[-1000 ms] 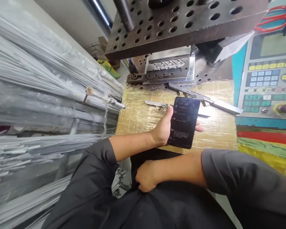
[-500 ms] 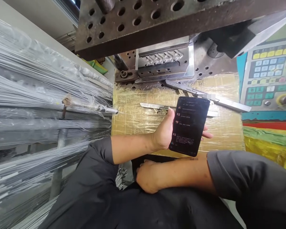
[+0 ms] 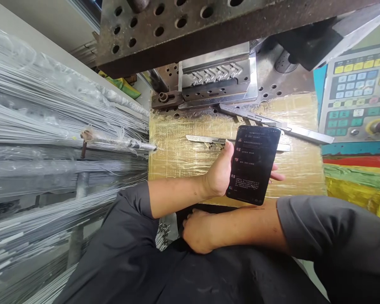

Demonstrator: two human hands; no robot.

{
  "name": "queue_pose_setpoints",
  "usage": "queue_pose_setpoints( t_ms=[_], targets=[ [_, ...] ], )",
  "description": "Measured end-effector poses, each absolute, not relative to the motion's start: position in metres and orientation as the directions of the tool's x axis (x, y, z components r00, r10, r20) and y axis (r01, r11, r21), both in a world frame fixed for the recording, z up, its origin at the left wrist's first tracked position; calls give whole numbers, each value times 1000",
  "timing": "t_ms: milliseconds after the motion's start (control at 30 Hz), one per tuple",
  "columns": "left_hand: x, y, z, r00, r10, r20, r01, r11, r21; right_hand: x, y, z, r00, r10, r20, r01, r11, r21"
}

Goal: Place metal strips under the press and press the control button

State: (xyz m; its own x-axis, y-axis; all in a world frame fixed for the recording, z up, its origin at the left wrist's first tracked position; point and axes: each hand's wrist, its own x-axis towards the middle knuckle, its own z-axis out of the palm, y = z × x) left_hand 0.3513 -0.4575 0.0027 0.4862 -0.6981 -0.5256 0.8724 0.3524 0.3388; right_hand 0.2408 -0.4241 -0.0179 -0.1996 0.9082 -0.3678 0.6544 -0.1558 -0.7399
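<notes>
My left hand (image 3: 220, 169) is wrapped round a black smartphone (image 3: 253, 164), thumb along its left edge and fingertips showing past the right edge. The phone's dark screen faces me and shows lines of light text too small to read. Lower down, my right hand (image 3: 199, 232) rests curled at my lap, below the edge of the tape-covered board (image 3: 174, 173). Its fingers are bent and mostly hidden, so I cannot make out anything in them. Behind the phone, a slim metal bar (image 3: 198, 139) lies on the board, and a longer metal bar (image 3: 307, 131) lies farther back.
A perforated steel plate (image 3: 164, 46) overhangs a metal die block (image 3: 215, 76). Bundles of thin metal rods (image 3: 34, 109) fill the left side, partly under plastic wrap. A control panel (image 3: 356, 99) with coloured keys stands at right, above yellow sacks (image 3: 351, 190).
The phone and my left hand sit very slightly higher and farther right in view. The surroundings shift a little as the camera moves. My grip looks the same.
</notes>
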Motion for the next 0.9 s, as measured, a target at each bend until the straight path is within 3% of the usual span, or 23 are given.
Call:
queue_pose_setpoints(
  t_ms=[633, 900],
  targets=[
    [351, -458, 3, 512, -700, -498, 849, 322, 420, 251, -431, -11, -230, 891, -392, 691, -134, -710],
    [351, -458, 3, 501, -696, -515, 862, 348, 369, 243, -425, -20, -180, 912, -368, 689, -150, -709]
  ],
)
